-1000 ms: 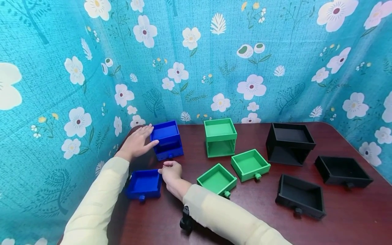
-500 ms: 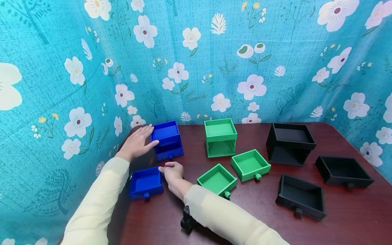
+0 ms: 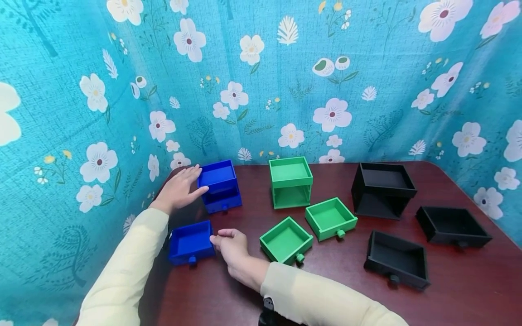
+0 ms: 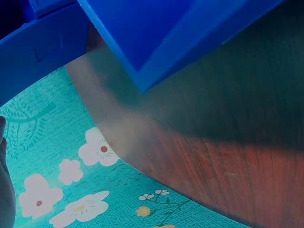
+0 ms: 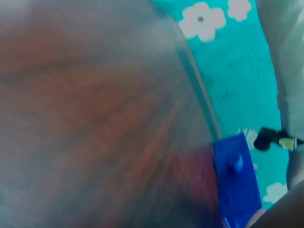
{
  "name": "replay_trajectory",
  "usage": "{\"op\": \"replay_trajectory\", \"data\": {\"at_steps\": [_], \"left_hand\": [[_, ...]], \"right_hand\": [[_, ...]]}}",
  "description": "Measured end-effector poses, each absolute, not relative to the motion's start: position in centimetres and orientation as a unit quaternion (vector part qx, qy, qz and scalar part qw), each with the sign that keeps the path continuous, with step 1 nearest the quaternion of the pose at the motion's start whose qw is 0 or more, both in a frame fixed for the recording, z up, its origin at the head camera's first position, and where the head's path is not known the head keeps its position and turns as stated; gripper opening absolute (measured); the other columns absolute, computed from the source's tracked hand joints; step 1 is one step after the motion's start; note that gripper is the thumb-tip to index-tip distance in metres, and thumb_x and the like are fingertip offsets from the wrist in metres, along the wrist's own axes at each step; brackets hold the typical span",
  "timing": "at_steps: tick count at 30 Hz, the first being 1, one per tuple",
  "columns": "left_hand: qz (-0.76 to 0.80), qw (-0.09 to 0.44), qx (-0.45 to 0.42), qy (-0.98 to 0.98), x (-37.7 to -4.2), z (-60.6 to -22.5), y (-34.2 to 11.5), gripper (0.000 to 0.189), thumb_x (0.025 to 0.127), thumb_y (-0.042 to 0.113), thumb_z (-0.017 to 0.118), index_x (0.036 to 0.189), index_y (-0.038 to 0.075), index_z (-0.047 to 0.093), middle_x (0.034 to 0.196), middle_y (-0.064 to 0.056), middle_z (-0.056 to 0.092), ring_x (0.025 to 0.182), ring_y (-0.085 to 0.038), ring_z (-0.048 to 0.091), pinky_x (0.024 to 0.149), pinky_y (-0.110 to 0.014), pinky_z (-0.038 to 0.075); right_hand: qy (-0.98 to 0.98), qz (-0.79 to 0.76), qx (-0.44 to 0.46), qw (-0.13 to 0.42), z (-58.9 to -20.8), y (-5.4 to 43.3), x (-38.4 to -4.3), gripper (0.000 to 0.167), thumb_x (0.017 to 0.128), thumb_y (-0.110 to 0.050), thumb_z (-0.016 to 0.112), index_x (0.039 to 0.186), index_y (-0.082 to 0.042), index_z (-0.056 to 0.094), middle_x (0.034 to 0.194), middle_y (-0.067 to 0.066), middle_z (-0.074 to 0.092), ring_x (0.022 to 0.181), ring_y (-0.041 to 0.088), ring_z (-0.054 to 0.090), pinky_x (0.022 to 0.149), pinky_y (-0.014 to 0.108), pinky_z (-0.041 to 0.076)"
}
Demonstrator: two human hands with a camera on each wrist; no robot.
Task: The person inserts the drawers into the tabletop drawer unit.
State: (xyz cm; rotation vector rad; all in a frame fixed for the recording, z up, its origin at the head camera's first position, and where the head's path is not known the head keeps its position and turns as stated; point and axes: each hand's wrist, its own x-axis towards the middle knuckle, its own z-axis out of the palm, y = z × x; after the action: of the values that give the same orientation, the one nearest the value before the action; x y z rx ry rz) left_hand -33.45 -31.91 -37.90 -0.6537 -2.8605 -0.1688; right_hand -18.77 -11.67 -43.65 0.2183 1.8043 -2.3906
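A small blue cabinet (image 3: pixel 217 174) stands at the back left, with a knobbed drawer (image 3: pixel 223 203) in its lower slot and its upper slot vacant. My left hand (image 3: pixel 179 189) rests along the cabinet's left side, fingers straight and thumb near the front. In the left wrist view only a sliver of that hand (image 4: pixel 5 183) shows. Nearer to me lies a loose blue drawer (image 3: pixel 190 240), knob forward. My right hand (image 3: pixel 235 250) pinches its right wall with curled fingers; in the right wrist view a fingertip meets the drawer's front (image 5: pixel 236 178) edge.
A green cabinet (image 3: pixel 291 170) stands at the back centre, two green drawers (image 3: pixel 286 241) before it. To the right are a black cabinet (image 3: pixel 383 176) and two black drawers (image 3: pixel 397 259). A flowered blue cloth (image 3: pixel 261 81) rises behind the brown table (image 3: pixel 326 280).
The loose blue drawer has turned slightly and shifted a little away from me. My right hand has moved from its back corner toward the middle of its right wall. The left hand stays put.
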Motion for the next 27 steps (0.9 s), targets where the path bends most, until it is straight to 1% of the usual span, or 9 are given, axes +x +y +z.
{"op": "replay_trajectory", "data": {"at_steps": [4,9,16,21,27], "left_hand": [[-0.056,0.099,-0.222,-0.968,-33.3,-38.0,-32.1,0.08,0.095,0.056,0.049,0.149,-0.001,0.034,0.154,-0.02,0.03,0.142,-0.035,0.026,0.116,-0.047,0.015],[-0.053,0.1,-0.219,-0.969,-33.3,-38.1,-32.2,0.081,0.095,0.058,0.048,0.149,-0.001,0.034,0.154,-0.02,0.03,0.142,-0.035,0.026,0.116,-0.048,0.016],[-0.053,0.097,-0.223,-0.969,-33.4,-37.8,-31.9,0.08,0.095,0.057,0.048,0.149,-0.001,0.034,0.154,-0.02,0.029,0.143,-0.035,0.025,0.116,-0.047,0.014],[-0.049,0.097,-0.224,-0.968,-33.5,-37.7,-31.9,0.079,0.096,0.055,0.049,0.149,-0.001,0.034,0.154,-0.02,0.03,0.142,-0.035,0.025,0.116,-0.048,0.015],[-0.051,0.1,-0.229,-0.967,-33.5,-37.9,-32.0,0.078,0.096,0.054,0.05,0.149,-0.002,0.034,0.154,-0.02,0.03,0.142,-0.035,0.026,0.116,-0.047,0.015]], "right_hand": [[0.601,-0.789,0.075,0.098,-43.6,-11.3,-17.3,0.021,0.08,-0.003,0.076,0.096,0.005,0.064,0.078,0.004,0.066,0.071,0.02,0.066,0.074,0.036,0.055],[0.594,-0.791,0.064,0.134,-43.6,-11.1,-15.8,0.02,0.082,-0.003,0.075,0.096,0.005,0.064,0.078,0.002,0.065,0.072,0.018,0.066,0.076,0.036,0.056],[0.585,-0.795,0.04,0.159,-44.3,-10.8,-14.9,0.018,0.081,-0.001,0.074,0.095,0.006,0.064,0.081,0.002,0.065,0.071,0.017,0.066,0.071,0.034,0.057],[0.56,-0.805,0.029,0.191,-44.5,-11.3,-14.5,0.015,0.082,0.003,0.072,0.094,0.008,0.065,0.077,0.002,0.066,0.07,0.012,0.064,0.069,0.033,0.058],[0.554,-0.803,0.032,0.215,-44.8,-12.4,-14.3,0.014,0.082,0.004,0.071,0.094,0.008,0.064,0.076,0.003,0.068,0.07,0.013,0.066,0.07,0.033,0.058]]}}
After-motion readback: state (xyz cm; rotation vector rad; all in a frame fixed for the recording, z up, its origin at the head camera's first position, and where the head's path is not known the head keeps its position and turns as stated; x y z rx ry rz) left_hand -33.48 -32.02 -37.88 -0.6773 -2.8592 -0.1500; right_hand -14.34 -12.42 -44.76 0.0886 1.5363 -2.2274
